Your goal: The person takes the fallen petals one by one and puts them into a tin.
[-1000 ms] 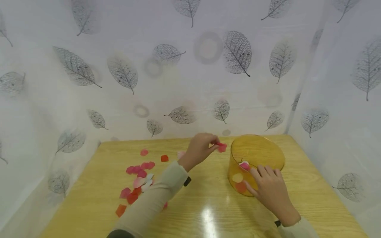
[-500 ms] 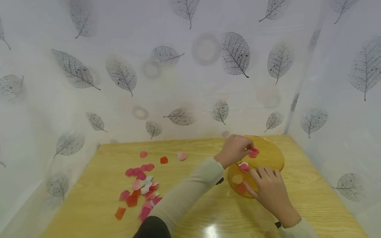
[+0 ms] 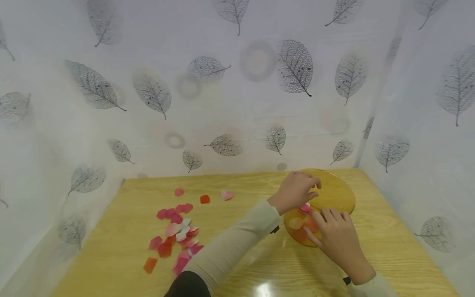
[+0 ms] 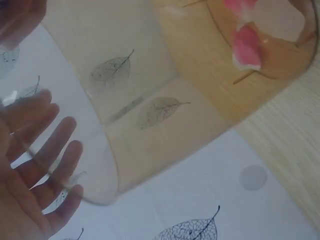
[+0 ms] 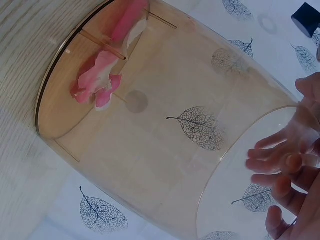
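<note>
A clear amber cylinder-shaped container [image 3: 335, 192] stands on the right side of the table. My left hand [image 3: 294, 192] hovers over its mouth, fingers loosely bent, holding nothing. My right hand [image 3: 339, 239] lies against the container's near side with its fingers spread; exact contact is hard to tell. Artificial flower petals lie in the bottom: pink and white petals [image 4: 247, 47] show in the left wrist view, and a pink petal cluster [image 5: 97, 77] in the right wrist view. Red petals [image 3: 164, 249] and pink petals [image 3: 172, 229] are scattered on the table's left.
Farther back on the wooden table [image 3: 252, 239] lie a single pale pink petal [image 3: 226, 195], a red petal [image 3: 205, 199] and another pink petal [image 3: 179, 191]. A whitish curtain with leaf prints [image 3: 295, 66] closes off the back and sides.
My left hand has carried a pink petal rightward from beside the container to over its mouth and let it go. Another reddish petal now shows inside. My right hand has stayed put.
</note>
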{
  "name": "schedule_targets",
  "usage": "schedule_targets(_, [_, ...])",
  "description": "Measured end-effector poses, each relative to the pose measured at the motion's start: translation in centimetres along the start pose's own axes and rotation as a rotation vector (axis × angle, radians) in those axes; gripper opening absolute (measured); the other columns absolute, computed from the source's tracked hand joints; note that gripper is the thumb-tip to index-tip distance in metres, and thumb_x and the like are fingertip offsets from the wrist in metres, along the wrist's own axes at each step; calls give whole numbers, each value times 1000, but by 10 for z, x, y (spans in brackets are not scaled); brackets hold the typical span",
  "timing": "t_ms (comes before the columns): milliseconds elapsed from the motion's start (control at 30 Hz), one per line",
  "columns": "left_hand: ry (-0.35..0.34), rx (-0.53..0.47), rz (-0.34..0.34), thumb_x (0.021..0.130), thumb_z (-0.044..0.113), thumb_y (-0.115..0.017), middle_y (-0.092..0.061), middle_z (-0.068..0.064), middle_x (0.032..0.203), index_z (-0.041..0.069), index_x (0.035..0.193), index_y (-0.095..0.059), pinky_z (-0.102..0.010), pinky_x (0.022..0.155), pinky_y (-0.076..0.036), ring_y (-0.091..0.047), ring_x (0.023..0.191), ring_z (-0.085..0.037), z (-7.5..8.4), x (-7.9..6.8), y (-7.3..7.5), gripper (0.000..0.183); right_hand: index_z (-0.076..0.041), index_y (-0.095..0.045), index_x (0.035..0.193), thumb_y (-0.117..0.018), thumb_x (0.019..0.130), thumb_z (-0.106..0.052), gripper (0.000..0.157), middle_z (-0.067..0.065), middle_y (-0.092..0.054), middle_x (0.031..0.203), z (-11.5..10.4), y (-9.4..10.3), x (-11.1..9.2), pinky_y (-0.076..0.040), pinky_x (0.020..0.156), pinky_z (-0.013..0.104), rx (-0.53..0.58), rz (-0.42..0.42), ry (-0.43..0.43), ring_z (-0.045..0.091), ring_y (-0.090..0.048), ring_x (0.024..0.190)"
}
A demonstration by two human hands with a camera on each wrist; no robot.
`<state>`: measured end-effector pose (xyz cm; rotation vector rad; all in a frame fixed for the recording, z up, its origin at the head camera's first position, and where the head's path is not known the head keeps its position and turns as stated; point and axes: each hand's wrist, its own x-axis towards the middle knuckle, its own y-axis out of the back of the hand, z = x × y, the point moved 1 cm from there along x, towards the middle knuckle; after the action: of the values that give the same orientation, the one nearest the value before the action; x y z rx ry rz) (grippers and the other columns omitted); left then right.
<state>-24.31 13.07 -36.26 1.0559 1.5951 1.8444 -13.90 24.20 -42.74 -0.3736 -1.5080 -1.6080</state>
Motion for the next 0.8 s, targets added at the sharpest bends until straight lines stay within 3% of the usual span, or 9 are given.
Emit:
schedule_targets(200, [-37, 14, 210, 92, 33, -59, -67, 11, 103, 26, 102, -66, -26, 96, -45, -62, 97, -8, -13, -30, 7, 15, -4, -53, 81, -19, 97, -56, 64, 13, -53, 69, -1, 0, 1, -36, 51, 40, -6, 6, 7, 30, -50, 59])
schedule_targets(467, [-76, 21, 347, 89, 26, -64, -64, 6, 100, 21, 101, -67, -28, 92, -47, -60, 95, -10, -36, -87, 0, 13, -6, -51, 80, -17, 97, -57, 63, 10, -50, 67, -2, 0, 0, -31, 52, 37, -12, 6, 2, 28, -47, 57])
schedule_targets(600, [-54, 49, 344, 85, 23, -68, -64, 5, 100, 20, 98, -67, -30, 90, -48, -60, 95, -12, -51, -123, -5, 14, -6, -52, 81, -18, 97, -57, 63, 9, -48, 66, -3, -1, 0, -30, 52, 37, 3, 5, 2, 27, -45, 56])
schedule_targets(800, [28, 86, 242, 80, 22, -74, -63, 5, 95, 18, 95, -66, -33, 86, -49, -60, 91, -13, -89, -181, -20, 17, -6, -53, 82, -18, 96, -58, 64, 9, -49, 66, -3, 0, 0, -30, 51, 35, 13, -5, -4, 27, -44, 55])
